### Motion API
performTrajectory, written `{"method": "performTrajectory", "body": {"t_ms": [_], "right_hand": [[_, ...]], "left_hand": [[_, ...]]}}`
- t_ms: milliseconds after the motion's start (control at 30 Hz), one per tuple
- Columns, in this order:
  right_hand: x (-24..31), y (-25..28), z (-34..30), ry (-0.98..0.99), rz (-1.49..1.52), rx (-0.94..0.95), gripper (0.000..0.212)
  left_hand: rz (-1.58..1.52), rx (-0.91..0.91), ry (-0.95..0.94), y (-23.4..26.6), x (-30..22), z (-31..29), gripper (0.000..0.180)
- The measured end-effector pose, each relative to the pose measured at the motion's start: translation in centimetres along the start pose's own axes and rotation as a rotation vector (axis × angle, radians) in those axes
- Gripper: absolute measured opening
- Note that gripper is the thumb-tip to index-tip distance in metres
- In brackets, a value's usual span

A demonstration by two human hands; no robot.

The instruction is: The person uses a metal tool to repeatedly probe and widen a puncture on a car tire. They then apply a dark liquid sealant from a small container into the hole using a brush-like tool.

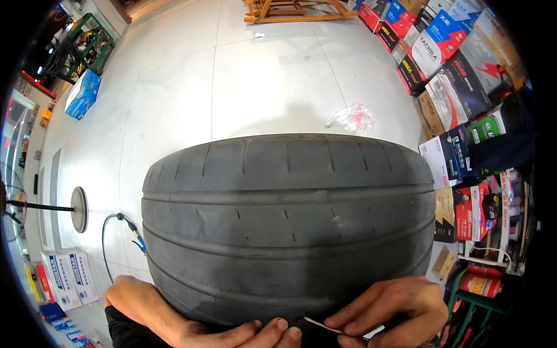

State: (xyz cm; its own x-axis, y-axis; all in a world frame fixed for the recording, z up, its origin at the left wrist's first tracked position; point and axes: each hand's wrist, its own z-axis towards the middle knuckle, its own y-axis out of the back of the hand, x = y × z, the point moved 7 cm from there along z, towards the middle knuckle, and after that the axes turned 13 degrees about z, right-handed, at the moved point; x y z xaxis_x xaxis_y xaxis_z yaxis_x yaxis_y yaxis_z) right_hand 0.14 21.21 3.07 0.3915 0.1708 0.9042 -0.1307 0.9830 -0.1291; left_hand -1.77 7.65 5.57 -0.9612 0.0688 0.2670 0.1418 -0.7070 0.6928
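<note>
A large black car tyre (290,220) with worn, grooved tread stands upright in front of me, filling the middle of the view. My left hand (255,336) rests on its near side at the lower edge, fingers laid against the rubber and holding nothing that I can see. Between the thumb and fingers of my right hand (394,310) is a thin pale stick-like piece (322,325). Its free end touches or nearly touches the tread beside a small dark spot. Whether it enters the rubber I cannot tell.
Stacked boxes (426,55) line the right side, above a green rack (476,307). An air hose (104,249) with a blue fitting lies left of the tyre. A round-based stand (80,209), a blue box (83,94), a plastic bag (354,119) and a wooden chair (299,10) are farther off.
</note>
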Motion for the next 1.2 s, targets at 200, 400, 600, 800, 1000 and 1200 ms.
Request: {"method": "performTrajectory", "body": {"t_ms": [200, 400, 600, 800, 1000, 1200], "right_hand": [[0.1, 0.0, 0.2, -0.025, -0.01, 0.032, 0.032], [0.3, -0.9, 0.2, -0.066, -0.056, 0.2, 0.016], [-0.1, -0.2, 0.1, -0.117, -0.025, 0.106, 0.02], [0.8, 1.2, -3.0, 0.011, 0.04, -0.301, 0.023], [1.9, -0.3, -4.0, 0.066, 0.271, -0.217, 0.038], [1.6, 0.7, -6.0, 0.132, 0.8, -0.387, 0.034]], "left_hand": [[0.032, 0.045, -0.017, -0.1, 0.2, -0.2, 0.015], [0.052, 0.061, -0.1, -0.3, 0.1, -0.2, 0.017], [0.103, 0.118, -0.107, -0.2, 0.0, -0.1, 0.018], [0.097, 0.149, -0.117, -0.4, 0.1, 0.4, 0.02], [0.041, 0.099, -0.09, 0.1, 0.1, 0.2, 0.018], [-0.227, -0.016, 0.094, 1.4, 1.0, -0.5, 0.006]]}}
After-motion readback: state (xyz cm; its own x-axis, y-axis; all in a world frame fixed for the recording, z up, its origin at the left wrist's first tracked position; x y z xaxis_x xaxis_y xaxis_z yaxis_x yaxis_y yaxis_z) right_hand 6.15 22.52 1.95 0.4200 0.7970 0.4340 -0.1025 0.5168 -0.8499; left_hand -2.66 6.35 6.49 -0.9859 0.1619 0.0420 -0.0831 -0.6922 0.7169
